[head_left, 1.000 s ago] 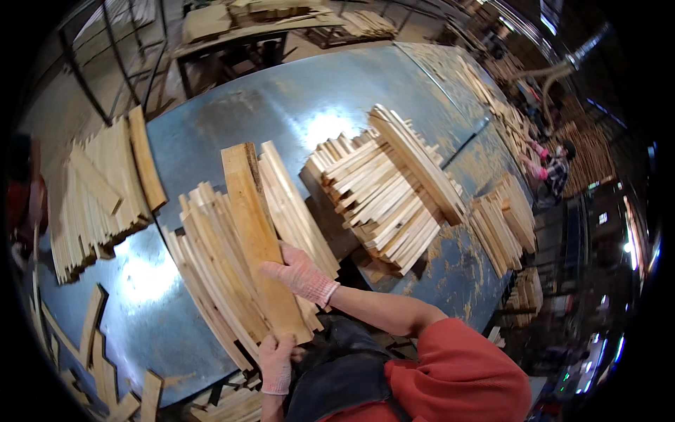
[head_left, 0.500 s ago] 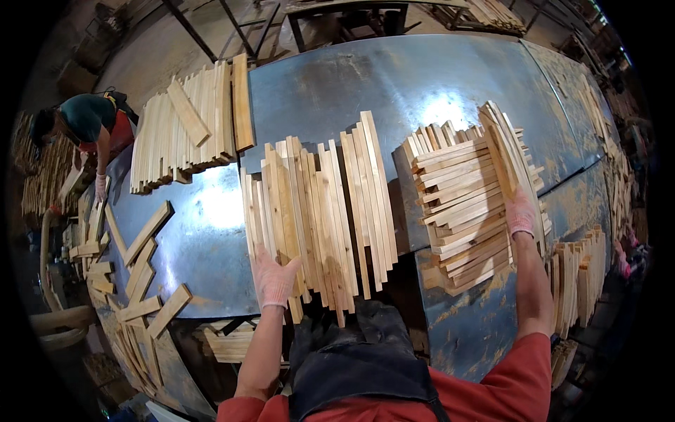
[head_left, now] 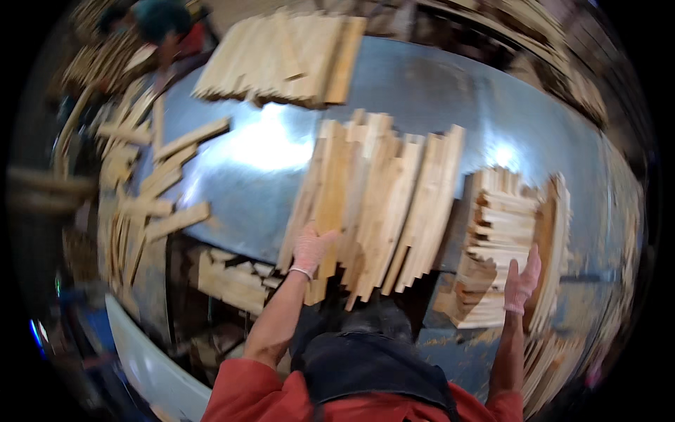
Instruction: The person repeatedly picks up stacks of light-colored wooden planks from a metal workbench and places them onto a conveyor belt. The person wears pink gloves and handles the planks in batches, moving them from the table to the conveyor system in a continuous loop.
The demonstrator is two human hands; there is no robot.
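Observation:
Both my hands wear pale pink knit gloves. My left hand (head_left: 313,252) rests on the near ends of a row of wooden strips (head_left: 383,204), thumb apart from the fingers, over a yellowish strip (head_left: 332,204). The strips lie side by side, with ends uneven and a dark gap towards the right. My right hand (head_left: 522,283) is open, fingers stretched and thumb apart, beside long strips (head_left: 552,246) along the right side of a stack of crosswise strips (head_left: 496,246). Blur hides whether its fingertips touch them.
A metal-topped table (head_left: 450,88) carries the wood. A wide bundle of strips (head_left: 271,56) with one laid across it lies at the far left. Loose short pieces (head_left: 179,219) are scattered at the left. A co-worker (head_left: 162,24) bends at the upper left. More strips (head_left: 548,366) stand at the lower right.
My view has swung, shifting the scene. My right hand, earlier closed around the long strips on the right stack, has let go and opened. My left hand stays at the middle row.

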